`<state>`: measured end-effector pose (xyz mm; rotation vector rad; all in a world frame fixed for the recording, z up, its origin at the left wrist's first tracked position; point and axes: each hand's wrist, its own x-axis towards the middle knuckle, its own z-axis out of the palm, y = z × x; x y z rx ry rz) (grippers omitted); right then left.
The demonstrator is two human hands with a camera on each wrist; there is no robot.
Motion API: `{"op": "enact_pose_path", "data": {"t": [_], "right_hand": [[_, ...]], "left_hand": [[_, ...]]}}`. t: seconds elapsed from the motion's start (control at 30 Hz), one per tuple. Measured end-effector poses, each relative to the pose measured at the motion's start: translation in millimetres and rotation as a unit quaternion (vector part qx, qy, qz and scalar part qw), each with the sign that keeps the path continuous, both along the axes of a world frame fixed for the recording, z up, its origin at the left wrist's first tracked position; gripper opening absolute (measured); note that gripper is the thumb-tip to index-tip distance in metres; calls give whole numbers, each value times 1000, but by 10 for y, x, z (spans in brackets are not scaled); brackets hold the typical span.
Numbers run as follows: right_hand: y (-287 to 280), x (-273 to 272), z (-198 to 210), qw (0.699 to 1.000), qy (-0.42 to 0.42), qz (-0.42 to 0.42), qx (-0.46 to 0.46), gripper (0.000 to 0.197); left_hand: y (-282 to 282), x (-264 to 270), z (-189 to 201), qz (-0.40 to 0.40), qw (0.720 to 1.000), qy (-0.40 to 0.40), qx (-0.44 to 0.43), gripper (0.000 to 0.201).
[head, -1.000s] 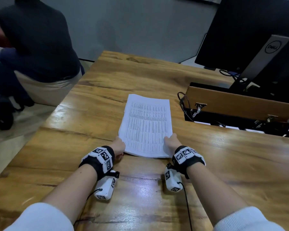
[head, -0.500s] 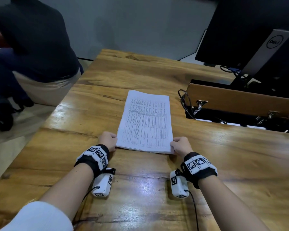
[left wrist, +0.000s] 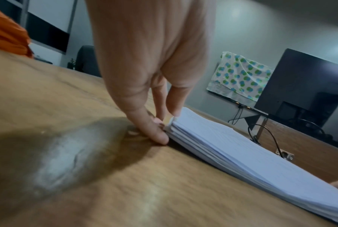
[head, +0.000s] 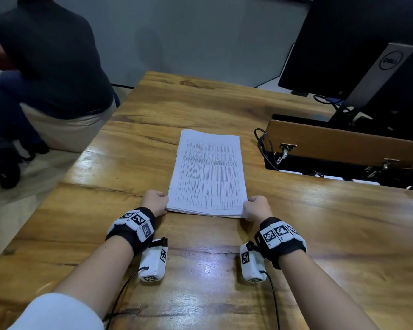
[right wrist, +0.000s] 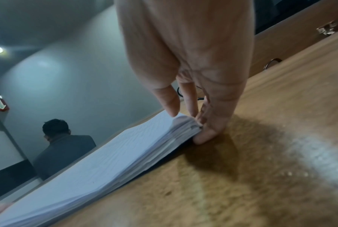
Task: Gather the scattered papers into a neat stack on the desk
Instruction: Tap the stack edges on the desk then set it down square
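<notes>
Both hands (head: 154,202) (head: 256,208) now pinch stack (head: 208,172) corners, seemingly shifted apart vs. earlier.

The monitor stand (head: 383,75) bore a "DELL" logo; print on the papers (head: 208,175) was too small to read.

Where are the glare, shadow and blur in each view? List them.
Head view: a white ceiling-light glare on the glossy wooden desk between the forearms; edges bend from the wide lens. Left wrist view: the left hand casts a dark shadow on the desk, the near wood is smeared, and the white paper stack is soft. Right wrist view: the right hand shadows blurred, grainy wood.
</notes>
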<state>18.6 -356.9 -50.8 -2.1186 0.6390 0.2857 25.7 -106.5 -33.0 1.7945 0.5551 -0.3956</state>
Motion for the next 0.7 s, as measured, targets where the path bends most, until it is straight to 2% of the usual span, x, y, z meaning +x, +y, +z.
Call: {"op": "enact_pose_path", "data": {"t": [0.07,0.27,0.5,0.7], "right_hand": [[-5,-31,16,1000,-2,3,0,23],[28,-109,-4,999,-41,0,5,26],[-93,-134,-40,997,-27,-50,54,19],[-107,-179,-107,996,-50,-59,43,26]], "left_hand": [[8,-20,-48,12,1000,-18,-1,37],[22,-28,-78,-2,998,-52,42,28],[135,-4,-121,4,1000,-4,3,34],[164,-72,-218,20,999,-31,18,27]]}}
